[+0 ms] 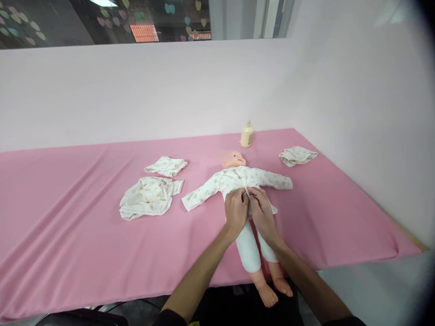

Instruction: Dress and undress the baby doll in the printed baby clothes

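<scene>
A baby doll (pixel 234 159) lies on its back, head toward the wall and feet over the table's near edge. It wears a white patterned baby shirt (pixel 234 178) with both sleeves spread out, and pale leggings (pixel 248 248). Over the doll's belly, my left hand (pixel 237 208) is closed with its fingers pinching the shirt's front. My right hand (pixel 261 209) is right beside it, fingers bent together on the same front opening. A thin white strip of cloth shows between the fingertips. The exact grip is partly hidden by my hands.
A cream pump bottle (pixel 247 136) stands behind the doll's head. Left of the doll lie a folded white cloth garment (pixel 166 166) and a larger crumpled one (pixel 149 198). Another folded cloth (pixel 298 155) lies at the right. A pink sheet (pixel 84 240) covers the table against white walls.
</scene>
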Demonstrator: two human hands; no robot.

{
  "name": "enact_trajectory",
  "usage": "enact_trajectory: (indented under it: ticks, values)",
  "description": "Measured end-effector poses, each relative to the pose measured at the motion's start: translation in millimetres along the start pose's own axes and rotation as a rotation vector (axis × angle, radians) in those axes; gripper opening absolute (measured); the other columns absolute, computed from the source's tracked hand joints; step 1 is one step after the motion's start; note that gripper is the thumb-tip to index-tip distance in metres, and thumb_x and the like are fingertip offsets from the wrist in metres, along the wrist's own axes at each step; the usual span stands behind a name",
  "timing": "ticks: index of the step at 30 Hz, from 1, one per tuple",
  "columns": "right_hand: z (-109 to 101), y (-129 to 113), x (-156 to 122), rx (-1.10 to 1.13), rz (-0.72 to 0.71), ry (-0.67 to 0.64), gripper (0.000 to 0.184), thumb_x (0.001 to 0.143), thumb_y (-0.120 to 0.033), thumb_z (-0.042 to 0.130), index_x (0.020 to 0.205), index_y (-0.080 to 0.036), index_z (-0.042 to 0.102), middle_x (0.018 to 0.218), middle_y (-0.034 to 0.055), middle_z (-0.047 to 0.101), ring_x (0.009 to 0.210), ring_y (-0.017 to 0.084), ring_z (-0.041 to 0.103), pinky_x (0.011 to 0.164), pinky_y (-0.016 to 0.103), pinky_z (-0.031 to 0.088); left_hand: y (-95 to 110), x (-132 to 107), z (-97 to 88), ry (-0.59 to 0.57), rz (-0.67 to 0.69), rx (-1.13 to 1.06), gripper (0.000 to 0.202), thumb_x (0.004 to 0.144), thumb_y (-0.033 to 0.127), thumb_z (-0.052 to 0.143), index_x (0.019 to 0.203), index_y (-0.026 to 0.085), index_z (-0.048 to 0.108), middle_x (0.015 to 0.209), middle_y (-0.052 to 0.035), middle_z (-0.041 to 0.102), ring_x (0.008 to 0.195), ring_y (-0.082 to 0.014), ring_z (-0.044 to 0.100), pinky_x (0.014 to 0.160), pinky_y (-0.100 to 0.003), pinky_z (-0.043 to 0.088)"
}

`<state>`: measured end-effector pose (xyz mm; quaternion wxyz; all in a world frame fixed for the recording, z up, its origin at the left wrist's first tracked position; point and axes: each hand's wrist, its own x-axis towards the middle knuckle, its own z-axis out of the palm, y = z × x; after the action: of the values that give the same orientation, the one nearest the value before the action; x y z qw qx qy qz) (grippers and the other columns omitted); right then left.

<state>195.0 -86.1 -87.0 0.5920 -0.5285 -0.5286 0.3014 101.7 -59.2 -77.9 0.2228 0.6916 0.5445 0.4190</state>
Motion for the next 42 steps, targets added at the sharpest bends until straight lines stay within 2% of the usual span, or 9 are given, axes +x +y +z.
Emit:
enact_trajectory:
  ticks: [3,6,10,18,23,29,32,37,42]
  values:
    - [0,-3,0,-0.006,0.03,0.025,0.031,0.096,-0.029,0.044,0.119,-0.025,0.064,0.127,0.0061,0.059,0.121,0.021,0.054,0.109,0.042,0.042,1,-1,-0.7,0.011,-0.006,-0.011,0.02,0.093,0.018,0.044,0.075,0.018,0.054,0.08,-0.0004,0.065,0.077,-0.0148,0.052,0.072,-0.029,0.035]
    - [0,-5,-3,-0.034,0.042,0.026,0.032,0.097,-0.032,0.044,0.121,-0.025,0.063,0.13,0.0064,0.058,0.123,0.021,0.053,0.109,0.042,0.042,0,-2,-0.7,0.018,0.005,-0.01,0.021,0.093,0.019,0.044,0.075,0.018,0.052,0.078,0.0001,0.064,0.076,-0.0143,0.05,0.073,-0.029,0.035]
    - [0,-6,-11,-0.125,-0.029,0.014,0.035,0.098,-0.032,0.044,0.126,-0.025,0.062,0.134,0.0064,0.056,0.126,0.021,0.051,0.112,0.043,0.04,-1,-2,-0.4,0.02,-0.014,-0.049,0.026,0.093,0.022,0.046,0.068,0.017,0.047,0.071,0.001,0.06,0.069,-0.013,0.047,0.069,-0.028,0.034]
    - [1,-4,-23,-0.169,-0.089,-0.011,0.039,0.1,-0.033,0.04,0.133,-0.026,0.059,0.144,0.0055,0.049,0.134,0.022,0.045,0.114,0.046,0.038,4,0,-3.8,0.004,-0.031,-0.134,0.026,0.09,0.021,0.048,0.065,0.017,0.051,0.066,0.0005,0.057,0.071,-0.0135,0.049,0.069,-0.028,0.035]
    - [0,-7,-19,-0.136,-0.077,-0.001,0.037,0.1,-0.034,0.041,0.131,-0.026,0.061,0.141,0.005,0.053,0.131,0.021,0.048,0.114,0.043,0.039,3,4,-14.9,-0.128,-0.065,-0.265,0.019,0.088,0.022,0.048,0.076,0.018,0.061,0.074,-0.0002,0.062,0.073,-0.013,0.053,0.071,-0.027,0.041]
    - [-2,-12,-18,-0.093,-0.054,0.01,0.036,0.1,-0.036,0.042,0.128,-0.027,0.063,0.136,0.004,0.058,0.131,0.02,0.049,0.113,0.042,0.038,-3,12,-24.3,-0.319,-0.198,-0.58,0.023,0.089,0.027,0.049,0.093,0.018,0.07,0.091,-0.0027,0.069,0.087,-0.0139,0.064,0.084,-0.027,0.05]
    - [-3,-13,-20,-0.105,-0.057,-0.013,0.036,0.1,-0.038,0.042,0.128,-0.027,0.063,0.136,0.0036,0.059,0.131,0.021,0.049,0.113,0.043,0.037,-4,13,-24.8,-0.304,-0.207,-0.582,0.025,0.09,0.033,0.052,0.092,0.016,0.071,0.089,-0.0039,0.07,0.085,-0.0141,0.065,0.082,-0.026,0.051]
    - [-5,-13,-21,-0.085,0.017,0.008,0.039,0.099,-0.044,0.044,0.13,-0.025,0.059,0.133,0.0057,0.061,0.125,0.023,0.054,0.107,0.044,0.043,-5,12,-24.5,-0.287,-0.193,-0.546,0.027,0.09,0.036,0.052,0.094,0.016,0.07,0.088,-0.0035,0.07,0.083,-0.0141,0.065,0.076,-0.024,0.049]
    - [-6,-10,-18,-0.101,-0.026,0.004,0.038,0.099,-0.042,0.042,0.129,-0.027,0.061,0.133,0.0042,0.061,0.126,0.023,0.053,0.109,0.042,0.042,-5,12,-24.2,-0.275,-0.177,-0.515,0.027,0.09,0.038,0.052,0.089,0.015,0.067,0.083,-0.0029,0.068,0.079,-0.0135,0.063,0.074,-0.024,0.048]
